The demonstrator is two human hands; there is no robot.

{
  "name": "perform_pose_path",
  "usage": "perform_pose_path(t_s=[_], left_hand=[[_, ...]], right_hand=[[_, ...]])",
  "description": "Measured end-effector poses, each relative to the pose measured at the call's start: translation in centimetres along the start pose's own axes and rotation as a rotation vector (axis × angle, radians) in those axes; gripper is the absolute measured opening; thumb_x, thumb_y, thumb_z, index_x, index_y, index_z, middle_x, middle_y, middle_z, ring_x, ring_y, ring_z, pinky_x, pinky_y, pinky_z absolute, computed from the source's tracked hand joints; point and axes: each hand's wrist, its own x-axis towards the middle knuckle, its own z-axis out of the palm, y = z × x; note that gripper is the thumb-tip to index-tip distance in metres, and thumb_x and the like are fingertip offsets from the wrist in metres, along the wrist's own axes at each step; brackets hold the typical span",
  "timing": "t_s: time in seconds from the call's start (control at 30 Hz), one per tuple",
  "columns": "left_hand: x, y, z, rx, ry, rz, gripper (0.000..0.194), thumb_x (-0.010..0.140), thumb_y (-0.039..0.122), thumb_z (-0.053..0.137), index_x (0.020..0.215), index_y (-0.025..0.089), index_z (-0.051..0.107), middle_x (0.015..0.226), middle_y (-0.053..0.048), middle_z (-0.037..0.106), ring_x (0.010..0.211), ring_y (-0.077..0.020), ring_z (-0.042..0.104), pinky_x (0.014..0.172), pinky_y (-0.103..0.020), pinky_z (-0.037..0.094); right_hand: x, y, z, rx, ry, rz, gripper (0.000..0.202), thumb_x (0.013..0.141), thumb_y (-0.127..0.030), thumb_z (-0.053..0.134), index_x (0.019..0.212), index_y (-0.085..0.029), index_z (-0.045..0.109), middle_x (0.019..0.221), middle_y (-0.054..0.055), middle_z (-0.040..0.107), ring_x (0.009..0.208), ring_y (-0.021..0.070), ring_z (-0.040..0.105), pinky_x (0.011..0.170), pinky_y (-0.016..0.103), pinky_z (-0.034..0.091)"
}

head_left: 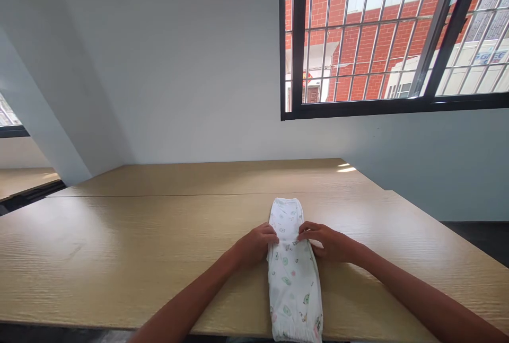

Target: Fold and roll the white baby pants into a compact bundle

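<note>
A narrow, folded white garment (293, 274) with small coloured prints lies lengthwise on the wooden table (119, 247), reaching from the near edge towards the middle. My left hand (256, 243) grips its left edge about a third of the way from the far end. My right hand (328, 242) pinches its right edge directly opposite. Both forearms stretch in from the bottom of the view. The near end of the garment has a gathered elastic hem at the table's front edge.
A white wall rises behind the table. A black-framed barred window (393, 41) sits at the upper right, with a red brick building outside. A slanted white column (43, 120) stands at the left, with another tabletop (24, 178) beyond it.
</note>
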Motion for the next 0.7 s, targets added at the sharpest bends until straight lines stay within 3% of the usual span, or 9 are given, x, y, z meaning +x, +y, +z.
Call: perform_pose_path(t_s=[0.17, 0.37, 0.7], left_hand=[[0.08, 0.31, -0.12, 0.061, 0.061, 0.006, 0.030, 0.074, -0.002, 0.046, 0.091, 0.016, 0.063, 0.093, -0.007, 0.059, 0.095, -0.0209, 0.051, 0.081, -0.031, 0.046], [-0.10, 0.84, -0.14, 0.011, 0.056, 0.008, 0.026, 0.075, 0.006, 0.057, 0.097, 0.018, 0.064, 0.099, -0.007, 0.057, 0.097, -0.0209, 0.051, 0.081, -0.030, 0.047], [-0.18, 0.43, 0.16, -0.027, 0.018, 0.032, 0.035, 0.078, -0.001, 0.044, 0.101, 0.019, 0.062, 0.101, -0.006, 0.059, 0.097, -0.0191, 0.054, 0.084, -0.029, 0.046]], right_hand=[[0.37, 0.06, 0.29, -0.070, 0.065, -0.022, 0.039, 0.080, -0.005, 0.049, 0.112, -0.023, 0.066, 0.111, 0.009, 0.059, 0.093, 0.0194, 0.060, 0.078, 0.031, 0.051], [0.20, -0.19, 0.29, -0.098, 0.084, 0.029, 0.037, 0.080, -0.007, 0.050, 0.109, -0.022, 0.067, 0.110, 0.008, 0.060, 0.090, 0.0194, 0.061, 0.074, 0.030, 0.052], [0.06, 0.18, 0.59, -0.149, 0.023, -0.013, 0.048, 0.071, 0.002, 0.045, 0.109, -0.020, 0.064, 0.109, 0.009, 0.061, 0.096, 0.0214, 0.059, 0.079, 0.031, 0.050]])
